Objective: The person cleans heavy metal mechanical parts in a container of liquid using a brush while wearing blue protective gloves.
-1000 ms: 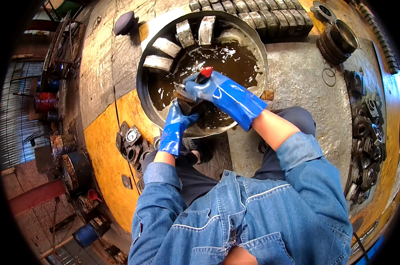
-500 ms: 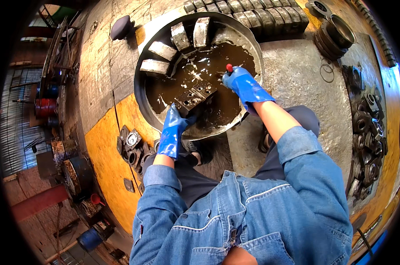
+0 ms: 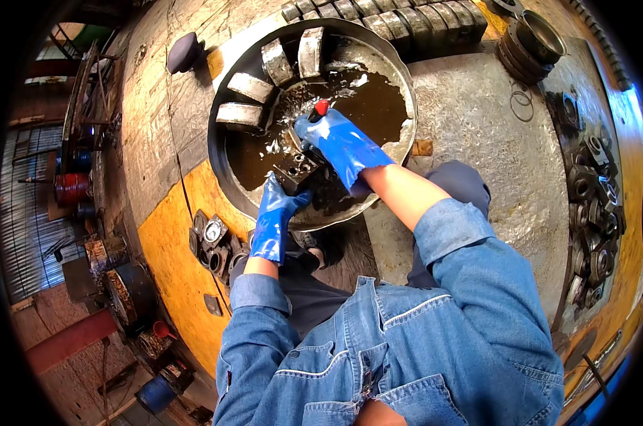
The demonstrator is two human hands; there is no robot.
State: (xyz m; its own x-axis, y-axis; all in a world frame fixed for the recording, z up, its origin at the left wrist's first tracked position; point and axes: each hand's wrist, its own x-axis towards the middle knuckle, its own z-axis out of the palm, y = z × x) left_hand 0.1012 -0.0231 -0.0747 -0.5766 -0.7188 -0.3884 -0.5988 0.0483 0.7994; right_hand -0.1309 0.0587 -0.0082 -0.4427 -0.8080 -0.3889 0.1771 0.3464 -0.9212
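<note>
Since the dark, holed block (image 3: 297,170) looks heavy, rigid and probably slippery, side edges suit holding; left hand (image 3: 280,203) clamps its near end, right hand (image 3: 327,132) wraps a red-tipped handle (image 3: 322,107).

Blues, one red, over muddy brown.
My left hand (image 3: 279,204) and right hand (image 3: 323,133) wore pale blue gloves with glossy, deeper-blue cuffs; the handle (image 3: 321,107) was red-tipped, the block (image 3: 291,172) nearly black. I saw brown liquid (image 3: 382,103) flecked white, silvery-grey slabs (image 3: 239,113), a white-stitched blue denim jacket (image 3: 470,341) and a yellow floor sheet (image 3: 167,238).
</note>
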